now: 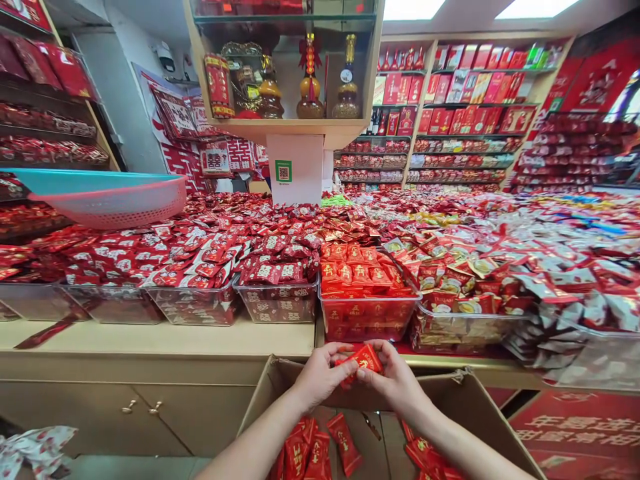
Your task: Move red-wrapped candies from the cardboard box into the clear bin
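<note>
My left hand [327, 373] and my right hand [393, 373] are closed together around red wrapped candies [367, 358] with gold print. They hang over the far edge of an open cardboard box [480, 413]. How many packets I hold is hidden by my fingers. On the bottom of the box lie several more red packets [344, 440], some to the left and some to the right under my right forearm. Just beyond my hands stands a clear plastic bin [370, 320] filled with red packets of similar look, stacked in rows.
More clear bins of wrapped sweets line the counter, such as a dark red one [277, 293] and a red-and-gold one [465, 327]. A pink and blue basket [125, 203] sits on the left. Above the counter hangs a glass-shelved cabinet [285, 127].
</note>
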